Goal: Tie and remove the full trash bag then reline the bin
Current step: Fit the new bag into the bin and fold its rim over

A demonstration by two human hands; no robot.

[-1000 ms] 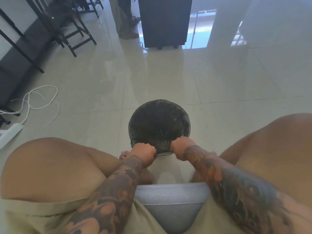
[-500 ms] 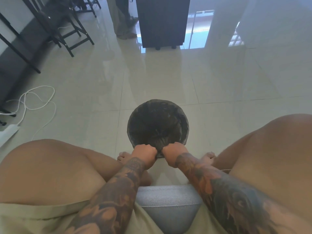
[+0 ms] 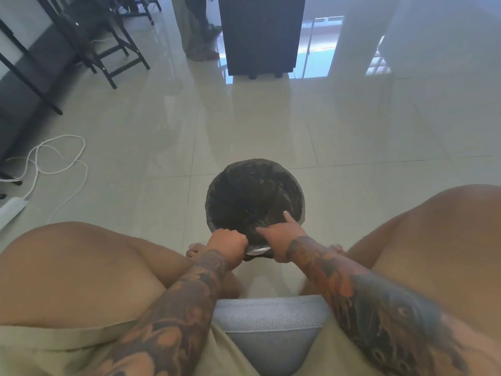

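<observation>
A round bin point(image 3: 258, 250) stands on the tiled floor between my knees; only a pale strip of its near rim shows. A black trash bag point(image 3: 252, 196) lines it and is folded over the rim all round. My left hand point(image 3: 229, 241) grips the bag's edge at the near rim in a fist. Just to its right, my right hand point(image 3: 282, 234) lies on the same near edge, with forefinger and thumb stretched straight over the plastic inside the rim. Its other fingers are hidden. What lies in the bag cannot be made out.
I sit on a grey cushioned seat point(image 3: 271, 321) with bare feet beside the bin. A white cable point(image 3: 54, 158) and power strip point(image 3: 10, 210) lie at left. Black chair legs point(image 3: 113, 58), a dark cabinet point(image 3: 260, 33) and a person's legs point(image 3: 198, 36) stand at the back.
My right hand went from a closed fist on the bag's edge to forefinger and thumb stretched out over the liner. The left hand kept its grip.
</observation>
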